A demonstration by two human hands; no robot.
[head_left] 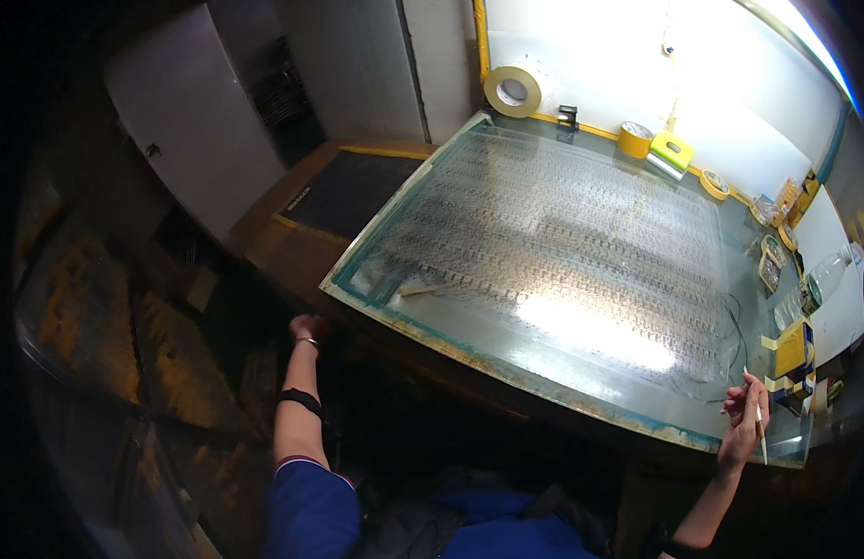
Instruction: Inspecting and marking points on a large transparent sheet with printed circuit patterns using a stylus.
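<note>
My right hand (741, 417) is over the near right corner of a glass-topped table (581, 399), its fingers closed round a slim pen-like tool (762, 438) with a brown section and pale pointed ends. My left hand (308, 327) is off the table, low beside its near left corner; it is dim and blurred, and its fingers cannot be made out. On the glass lies a large clear sheet (553, 233) covered with rows of small dark marks. A thin pale stick (421, 290) rests near the sheet's left corner.
Along the back edge are a large tape roll (514, 91), a yellow tape roll (635, 139) and a yellow-green block (672, 153). A clear bottle (825, 279) lies at the right, near a yellow-and-blue box (794, 349). A dark mat (353, 194) is on the floor.
</note>
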